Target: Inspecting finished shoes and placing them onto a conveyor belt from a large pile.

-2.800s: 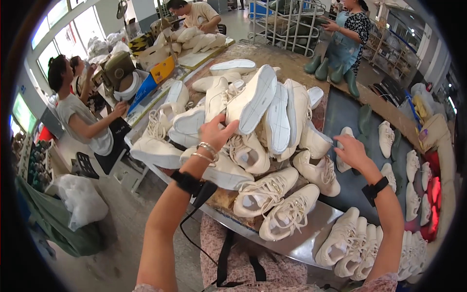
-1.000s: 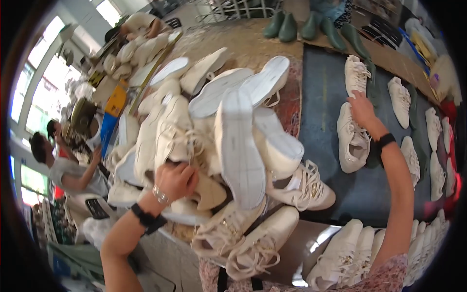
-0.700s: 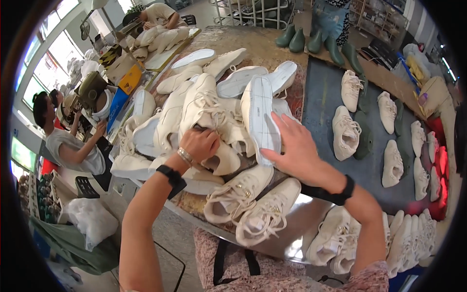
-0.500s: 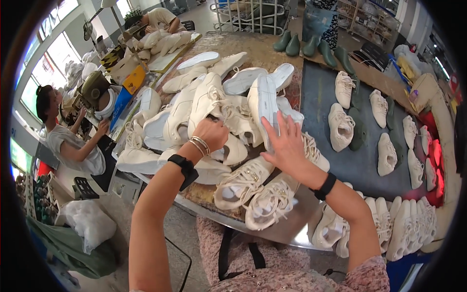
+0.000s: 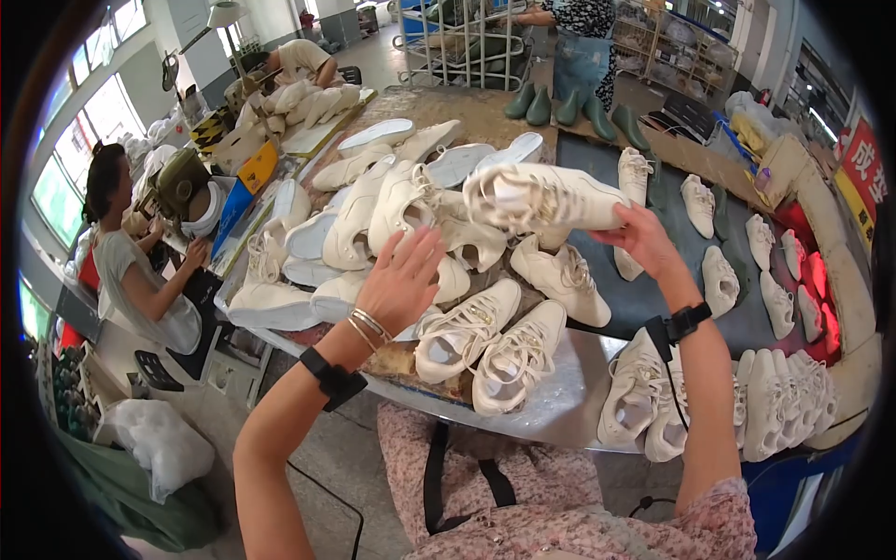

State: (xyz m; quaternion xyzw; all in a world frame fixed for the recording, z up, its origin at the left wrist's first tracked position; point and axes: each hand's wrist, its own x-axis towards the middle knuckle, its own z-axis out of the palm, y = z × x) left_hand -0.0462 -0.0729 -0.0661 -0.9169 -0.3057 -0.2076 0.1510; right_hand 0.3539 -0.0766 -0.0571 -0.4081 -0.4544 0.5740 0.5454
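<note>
My right hand (image 5: 651,245) grips a cream lace-up sneaker (image 5: 551,194) by its toe, lifted above the pile. The shoe lies nearly level, its opening pointing left, and it is slightly blurred. My left hand (image 5: 397,285) is open with fingers stretched out, over the heap of cream sneakers (image 5: 350,219), nothing in it; whether it touches a shoe I cannot tell. Some shoes in the heap show pale soles. Near the table's front edge stand two laced sneakers (image 5: 511,369), side by side. Another sneaker (image 5: 560,280) rests below the held one.
The worn table (image 5: 467,105) adjoins a dark conveyor belt (image 5: 597,159) carrying sneakers into red light (image 5: 826,299). Green shoe lasts (image 5: 567,110) stand at its far edge. A row of sneakers (image 5: 765,406) lines the near right. A co-worker (image 5: 140,271) sits at left; a wire rack (image 5: 462,47) stands behind.
My right hand, earlier spread against a sole-up shoe, now holds a sneaker by the toe. My left hand has gone from closed at the heap to open and lower.
</note>
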